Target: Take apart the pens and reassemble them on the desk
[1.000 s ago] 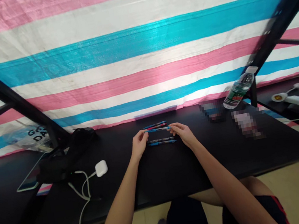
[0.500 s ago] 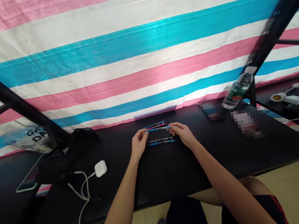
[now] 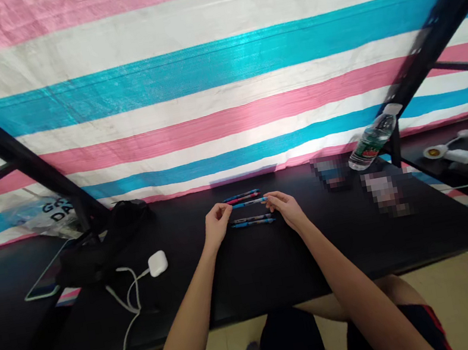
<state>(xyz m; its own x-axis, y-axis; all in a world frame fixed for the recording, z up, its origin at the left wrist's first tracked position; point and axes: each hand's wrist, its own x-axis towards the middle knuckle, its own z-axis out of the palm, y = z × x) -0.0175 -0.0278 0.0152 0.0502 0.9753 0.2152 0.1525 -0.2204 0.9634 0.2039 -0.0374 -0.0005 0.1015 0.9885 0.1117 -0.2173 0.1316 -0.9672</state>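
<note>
A blue pen [image 3: 248,202] is stretched level between my two hands. My left hand [image 3: 217,221] pinches its left end with thumb and fingertips. At the other end, the fingers of my right hand [image 3: 284,207] are closed on the pen. Just behind it on the black table lie a red pen [image 3: 245,198] and a dark blue pen [image 3: 246,193], close together. Nearer to me, a dark grey pen [image 3: 251,219] and another blue pen [image 3: 252,223] lie side by side. Whether the held pen touches the tabletop I cannot tell.
A white earbud case [image 3: 158,264] and white cable [image 3: 135,304] lie to the left, beside a black bag [image 3: 89,255]. On the right stands a tilted water bottle [image 3: 375,139] near blurred items. Black frame bars [image 3: 20,146] rise at both sides before a striped sheet [image 3: 215,69].
The left end of the held pen has dipped slightly toward me. Both hands stay in nearly the same place, and the pens on the table have not moved.
</note>
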